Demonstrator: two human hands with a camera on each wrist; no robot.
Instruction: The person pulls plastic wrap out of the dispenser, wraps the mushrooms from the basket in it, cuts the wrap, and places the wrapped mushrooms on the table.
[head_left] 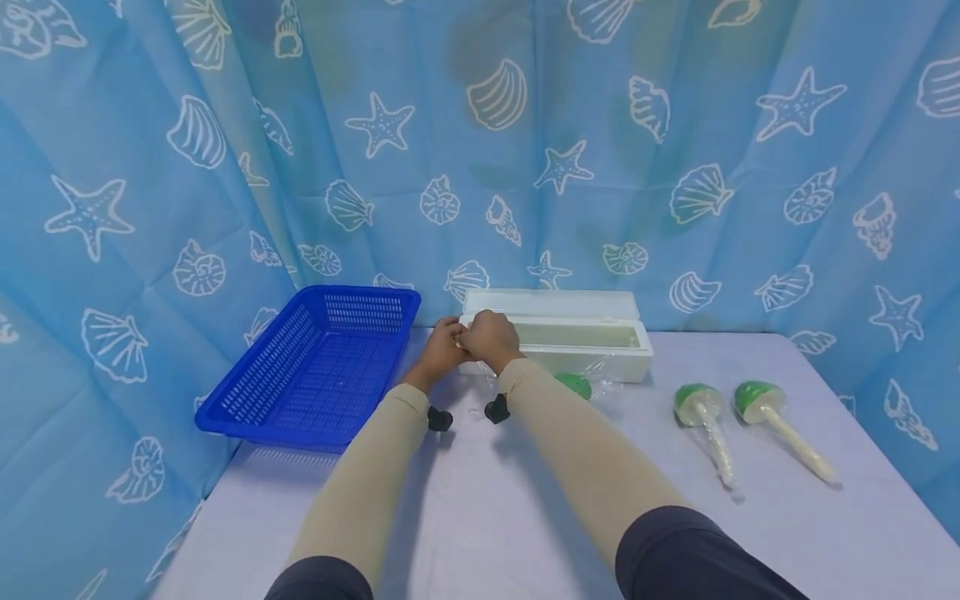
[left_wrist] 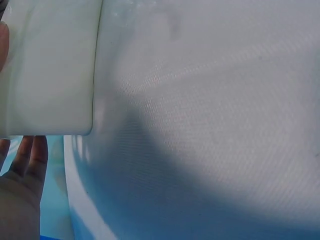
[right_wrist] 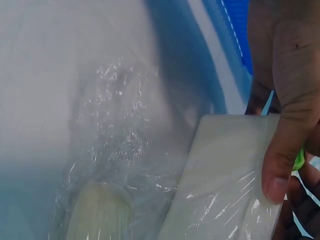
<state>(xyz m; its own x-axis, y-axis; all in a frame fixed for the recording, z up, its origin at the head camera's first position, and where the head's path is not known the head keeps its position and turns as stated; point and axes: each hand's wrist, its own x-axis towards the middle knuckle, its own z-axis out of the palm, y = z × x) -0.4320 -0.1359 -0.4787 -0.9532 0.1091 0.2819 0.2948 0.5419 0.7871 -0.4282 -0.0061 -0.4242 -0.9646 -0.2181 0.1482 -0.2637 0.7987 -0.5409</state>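
A long white box [head_left: 585,364] stands near the back edge of the table, its lid [head_left: 551,304] tipped back. Both hands meet at its left end. My right hand [head_left: 491,340] grips the near wall, its thumb [right_wrist: 277,182] on the outer face over clear film; a bit of bright green shows behind the thumb. My left hand [head_left: 441,348] is at the box's left end, its fingers [left_wrist: 36,157] reaching behind it with their tips hidden. Before the box lies a green-capped, film-wrapped piece [head_left: 573,383], partly hidden by my right forearm.
A blue plastic basket [head_left: 378,367] with slotted walls stands left of the box. On the right side of the table lie two mushroom-shaped pieces with green caps [head_left: 697,400] and pale stalks [head_left: 798,444]. A blue shell-patterned curtain [head_left: 442,142] hangs behind the table.
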